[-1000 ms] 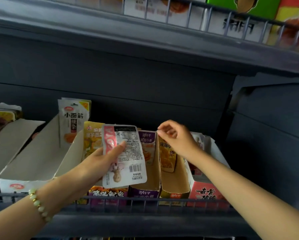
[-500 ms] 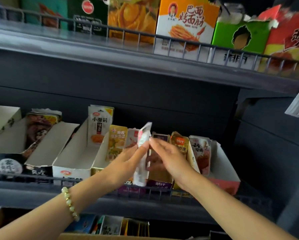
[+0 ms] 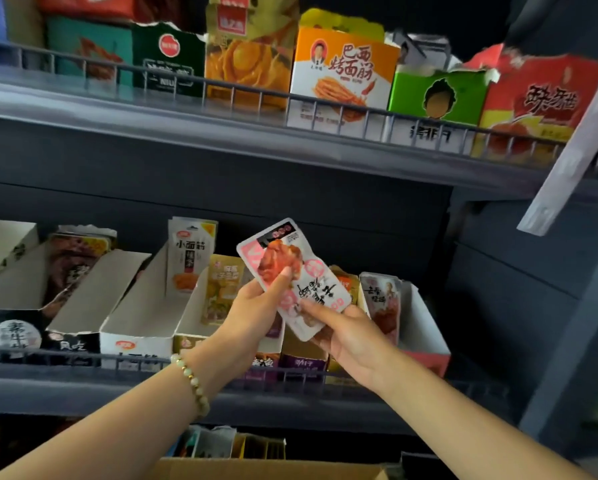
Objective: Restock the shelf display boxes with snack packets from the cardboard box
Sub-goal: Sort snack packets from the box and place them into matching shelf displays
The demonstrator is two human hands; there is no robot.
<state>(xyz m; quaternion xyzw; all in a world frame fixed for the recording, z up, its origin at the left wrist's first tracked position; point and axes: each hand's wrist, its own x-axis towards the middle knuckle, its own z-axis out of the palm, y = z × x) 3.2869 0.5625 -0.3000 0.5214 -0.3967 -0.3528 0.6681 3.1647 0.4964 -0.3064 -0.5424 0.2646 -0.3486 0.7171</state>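
Pink packet [image 3: 309,284], one, pinched by left hand [image 3: 252,308] and right hand [image 3: 351,336].

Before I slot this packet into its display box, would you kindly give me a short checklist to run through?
1. Grip: the left hand and right hand both pinch the snack packet: ok.
2. Orientation: its print reads upside down and tilted, unlike the upright standing packet in the right-end display box: not ok.
3. Match: the standing packet looks like the same kind: ok.
4. Room in the right-end display box: the right hand hides its front part: cannot tell.
5. Stock left in the cardboard box: only its top edge shows: cannot tell.
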